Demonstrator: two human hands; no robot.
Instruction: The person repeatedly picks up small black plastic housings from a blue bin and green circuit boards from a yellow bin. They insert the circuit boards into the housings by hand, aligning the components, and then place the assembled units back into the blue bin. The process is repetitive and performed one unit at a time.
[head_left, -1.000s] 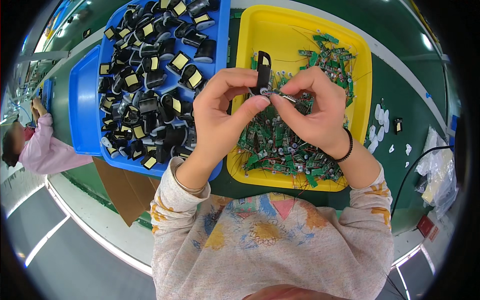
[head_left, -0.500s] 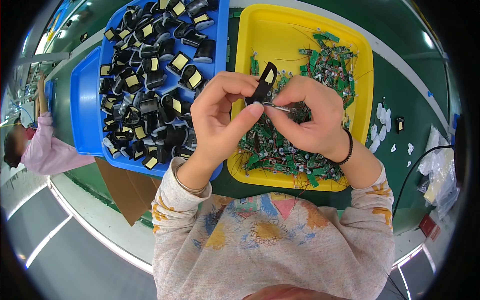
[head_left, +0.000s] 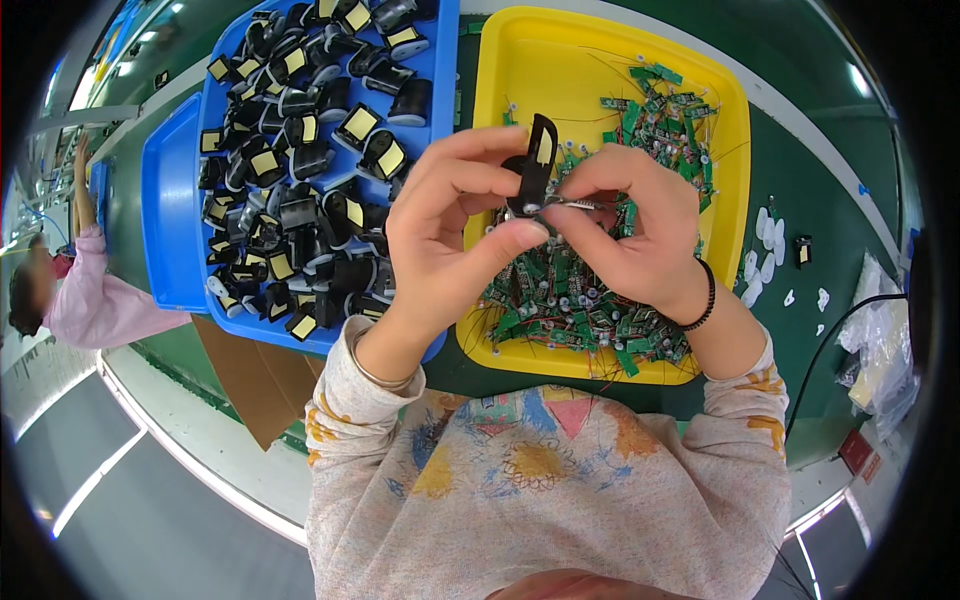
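Note:
Above the near-left part of a yellow tray (head_left: 535,70), my left hand (head_left: 430,235) is closed on a black plastic housing (head_left: 537,170) with a pale yellow pad on it. The housing stands nearly upright between thumb and fingers. From the right, my right hand (head_left: 645,235) pinches a thin silvery metal tool, apparently tweezers (head_left: 578,204), against the housing's lower end. Fingers hide the tool's tip and whatever it touches. Under both hands, the tray holds a heap of small green circuit boards (head_left: 575,325) with fine wires.
A blue tray (head_left: 443,70) full of similar black housings (head_left: 300,215) stands on the left. White oval pieces (head_left: 768,250), a single black housing (head_left: 803,250) and clear plastic bags (head_left: 880,350) lie at the right. Another person in a pink sleeve (head_left: 105,295) is at far left.
My left hand has moved slightly right and turned the black housing more upright. My right hand has shifted slightly right with the tweezers, still at the housing's lower end.

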